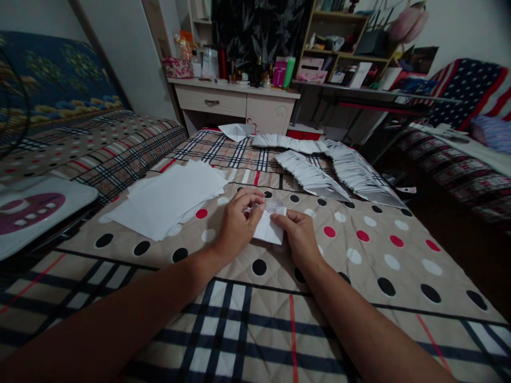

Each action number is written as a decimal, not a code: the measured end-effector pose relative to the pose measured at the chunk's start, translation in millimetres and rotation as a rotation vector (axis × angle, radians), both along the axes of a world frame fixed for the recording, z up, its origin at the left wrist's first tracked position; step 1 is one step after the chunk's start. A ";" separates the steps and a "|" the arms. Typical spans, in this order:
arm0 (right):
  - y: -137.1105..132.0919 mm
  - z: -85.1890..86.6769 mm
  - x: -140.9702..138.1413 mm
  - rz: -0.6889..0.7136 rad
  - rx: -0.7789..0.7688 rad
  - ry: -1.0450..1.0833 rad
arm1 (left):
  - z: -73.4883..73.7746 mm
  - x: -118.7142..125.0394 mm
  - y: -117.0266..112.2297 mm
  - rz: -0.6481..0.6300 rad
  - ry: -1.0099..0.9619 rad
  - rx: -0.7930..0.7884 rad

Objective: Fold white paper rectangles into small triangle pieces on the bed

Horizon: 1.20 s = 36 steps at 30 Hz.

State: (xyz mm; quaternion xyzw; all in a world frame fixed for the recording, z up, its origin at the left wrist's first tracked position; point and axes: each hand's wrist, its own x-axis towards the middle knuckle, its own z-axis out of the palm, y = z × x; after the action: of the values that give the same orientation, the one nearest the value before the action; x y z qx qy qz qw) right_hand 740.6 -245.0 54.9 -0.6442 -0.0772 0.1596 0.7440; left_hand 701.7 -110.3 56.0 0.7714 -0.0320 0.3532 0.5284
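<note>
Both of my hands meet over the middle of the bed, around a small folded piece of white paper. My right hand pinches the paper's right side, thumb on top. My left hand is at the paper's left edge with fingers curled and thumb near the index finger; they cover part of the sheet. To the left lies a loose stack of flat white sheets. Beyond my hands, folded papers stand packed in rows: a short row, a long row and a back row.
A spotted and checked quilt covers the bed. One folded paper lies at its far edge. A white lid-like panel with a purple patch is at the left. A dresser stands behind, with a shelf desk beside it.
</note>
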 end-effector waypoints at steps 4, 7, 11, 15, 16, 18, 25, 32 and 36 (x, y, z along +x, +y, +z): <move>0.8 -2.7 1.2 -0.018 0.040 -0.002 | 2.3 -2.0 -3.1 -0.003 -0.034 0.032; 0.3 -6.4 2.7 -0.066 0.044 -0.036 | 4.6 -3.4 -4.4 0.000 -0.041 0.072; 0.1 -5.3 3.2 -0.089 -0.011 -0.082 | 6.3 -4.1 -4.4 0.023 -0.083 0.121; 0.8 0.0 3.3 -0.085 -0.068 -0.088 | 6.2 -5.1 -4.4 0.012 -0.099 0.152; 1.0 0.6 3.3 -0.082 -0.073 -0.084 | 6.1 -5.4 -4.5 0.008 -0.101 0.162; 1.3 0.1 3.3 -0.078 -0.082 -0.078 | 6.3 -6.1 -4.3 0.005 -0.111 0.186; 1.4 -9.4 2.3 -0.106 0.035 -0.077 | 5.2 -6.4 -1.5 -0.016 -0.145 0.278; -1.1 -5.5 0.3 -0.156 0.122 -0.185 | 2.4 -6.2 -1.7 -0.048 -0.186 0.313; -1.4 -4.0 -2.3 -0.078 0.069 -0.218 | 2.7 -6.2 -1.9 -0.029 -0.180 0.311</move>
State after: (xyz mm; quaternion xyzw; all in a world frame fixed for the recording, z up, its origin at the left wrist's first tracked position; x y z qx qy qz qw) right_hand 738.3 -246.4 50.9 -0.6341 -0.1382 0.0568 0.7587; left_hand 695.5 -112.2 58.7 0.8087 -0.1446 0.4037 0.4027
